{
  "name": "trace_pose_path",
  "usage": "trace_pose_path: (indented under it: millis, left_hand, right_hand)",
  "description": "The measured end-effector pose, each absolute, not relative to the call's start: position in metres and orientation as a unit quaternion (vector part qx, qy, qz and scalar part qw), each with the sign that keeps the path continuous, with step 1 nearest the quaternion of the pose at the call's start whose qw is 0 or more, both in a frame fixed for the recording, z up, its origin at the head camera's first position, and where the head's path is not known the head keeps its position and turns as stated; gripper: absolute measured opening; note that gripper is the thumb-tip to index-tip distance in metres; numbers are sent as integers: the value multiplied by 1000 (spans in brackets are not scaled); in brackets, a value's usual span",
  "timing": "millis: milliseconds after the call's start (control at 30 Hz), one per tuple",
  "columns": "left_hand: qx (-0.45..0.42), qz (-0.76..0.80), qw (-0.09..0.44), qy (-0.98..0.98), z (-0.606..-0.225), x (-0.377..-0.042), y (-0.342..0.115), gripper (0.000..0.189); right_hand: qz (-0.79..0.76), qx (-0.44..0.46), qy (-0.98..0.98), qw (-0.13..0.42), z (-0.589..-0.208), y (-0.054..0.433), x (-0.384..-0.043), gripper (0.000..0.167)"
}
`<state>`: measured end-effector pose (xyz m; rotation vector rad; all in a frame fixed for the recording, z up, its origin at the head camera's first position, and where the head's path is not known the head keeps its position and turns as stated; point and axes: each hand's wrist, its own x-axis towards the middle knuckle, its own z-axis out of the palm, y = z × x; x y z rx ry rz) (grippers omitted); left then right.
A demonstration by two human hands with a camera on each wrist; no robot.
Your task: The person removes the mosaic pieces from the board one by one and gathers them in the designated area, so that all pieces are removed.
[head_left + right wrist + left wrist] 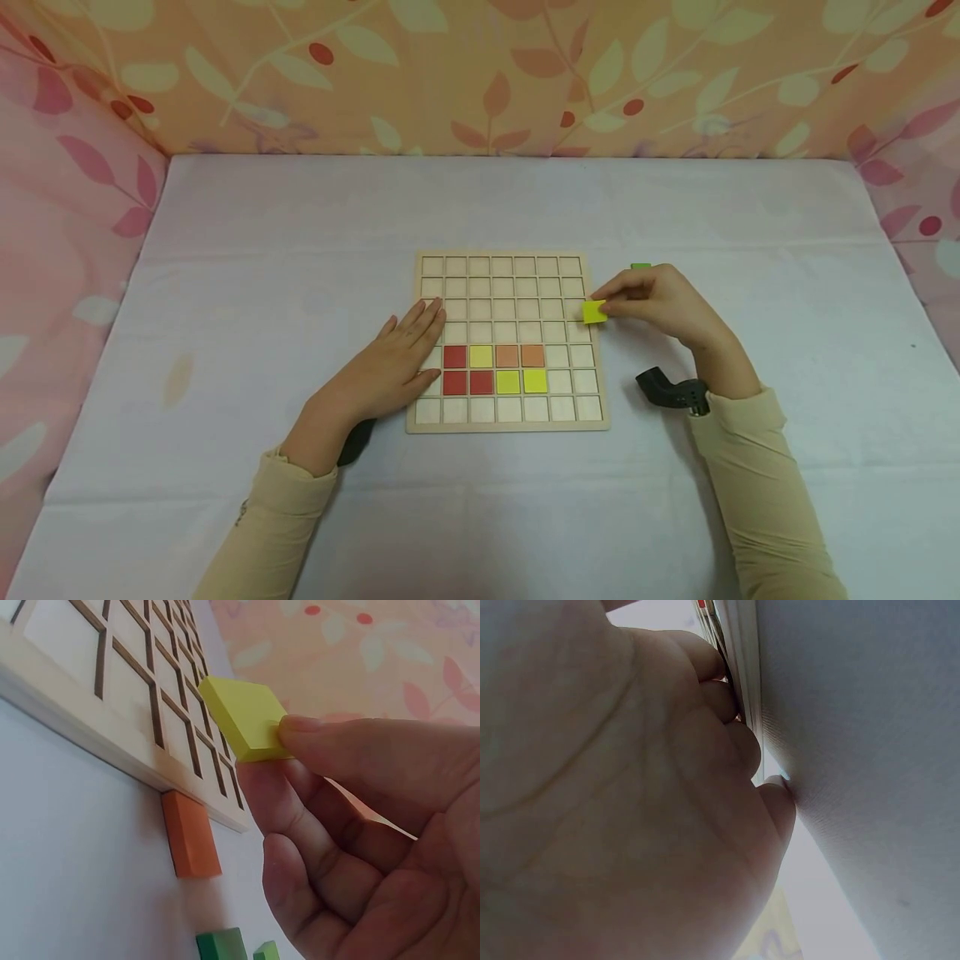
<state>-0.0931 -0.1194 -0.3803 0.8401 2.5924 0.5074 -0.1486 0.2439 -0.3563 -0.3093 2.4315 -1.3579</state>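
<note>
A wooden grid board (502, 257) lies on the white cloth, with red, yellow and orange square tiles filling part of two rows near its lower side; one red tile (454, 357) is at their left end. My left hand (386, 367) rests on the board's left edge, fingers straight. In the left wrist view its palm (630, 780) hides most of the board. My right hand (663, 308) pinches a yellow tile (247, 716) between thumb and fingers, just above the board's right edge. Below that hand, an orange tile (191, 834) lies beside the board in the right wrist view.
A dark green tile (221, 945) and a lighter green tile (267, 951) lie on the cloth right of the board. Black wrist camera mounts (670, 390) hang at both wrists. Floral curtains (480, 75) enclose the back and sides of the table.
</note>
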Motion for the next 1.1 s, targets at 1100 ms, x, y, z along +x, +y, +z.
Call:
trace_pose_path:
  millis: [1100]
  left_hand:
    - [296,184,184,919,-381,-93,-119,70]
  right_hand:
    - [-455,-44,873,168,-346,276,-150,21]
